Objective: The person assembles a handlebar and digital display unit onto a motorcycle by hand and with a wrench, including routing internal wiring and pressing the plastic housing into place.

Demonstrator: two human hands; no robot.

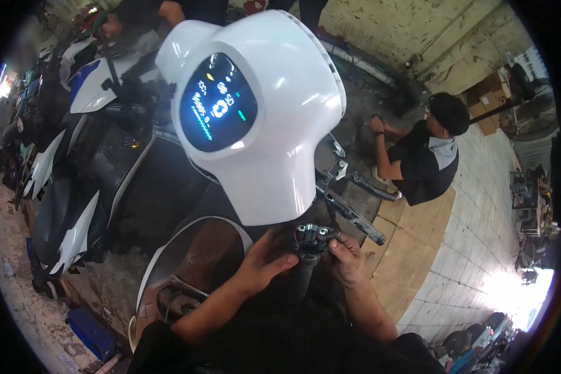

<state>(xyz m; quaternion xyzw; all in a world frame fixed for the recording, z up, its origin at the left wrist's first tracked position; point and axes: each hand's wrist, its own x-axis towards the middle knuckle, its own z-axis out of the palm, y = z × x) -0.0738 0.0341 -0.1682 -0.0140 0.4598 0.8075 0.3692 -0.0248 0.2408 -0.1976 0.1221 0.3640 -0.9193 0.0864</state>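
Observation:
In front of me a dark handlebar switch housing [310, 239], its inner side with metal bits showing, sits at the top of a black handlebar grip [300, 277]. My left hand [265, 263] is curled round its left side, thumb toward the grip, some fingers hidden in shadow. Thumb and fingers of my right hand [348, 258] pinch the housing's right edge. Just beyond both hands rises a scooter's glossy white handlebar cover [293, 93], with a lit dashboard display [218, 103] set into it. A black brake lever [355, 218] sticks out to the right of the cover.
A brown scooter footboard [206, 252] lies below left. Other scooters [75, 206] crowd the left side. At right a person in dark clothes [427, 149] crouches beside flattened cardboard [411, 240]. Another person [115, 25] is at the far left. A blue box [92, 333] stands lower left.

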